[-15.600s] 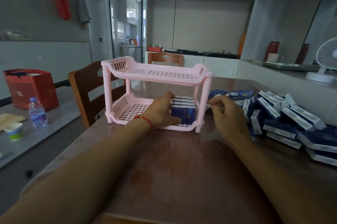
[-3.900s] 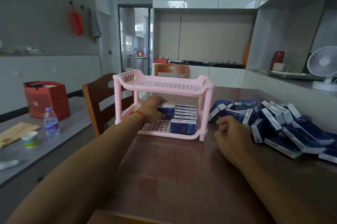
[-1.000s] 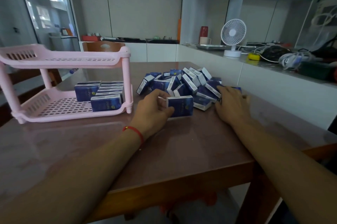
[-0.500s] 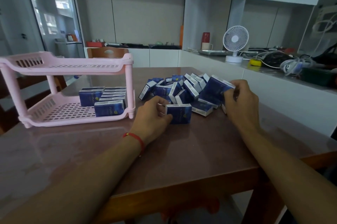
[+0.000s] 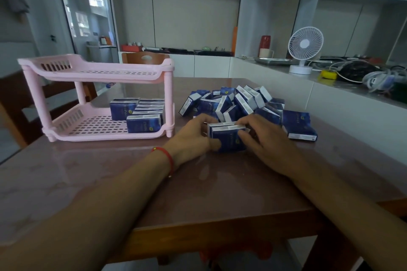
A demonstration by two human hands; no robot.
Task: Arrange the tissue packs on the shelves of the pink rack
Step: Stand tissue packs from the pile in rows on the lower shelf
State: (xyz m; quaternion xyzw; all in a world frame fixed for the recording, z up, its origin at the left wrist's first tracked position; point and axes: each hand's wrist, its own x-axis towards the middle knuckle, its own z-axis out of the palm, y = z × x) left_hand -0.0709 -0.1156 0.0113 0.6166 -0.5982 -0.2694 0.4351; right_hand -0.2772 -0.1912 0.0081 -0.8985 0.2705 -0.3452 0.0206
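Right now both hands, left hand (image 5: pixel 193 136) and right hand (image 5: pixel 262 138), clasp a small upright stack of tissue packs (image 5: pixel 226 137) on the table (image 5: pixel 110 171); the pink rack (image 5: pixel 97 98) stands well to the left, nearer the left hand, top shelf bare.

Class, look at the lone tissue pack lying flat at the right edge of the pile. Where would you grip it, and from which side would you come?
Pinch the lone pack across its two long edges, coming from above and the right. It lies flat on the table, its broad face up. Its right side looks open, while its left presses against the pile, leaving little room for fingers there.
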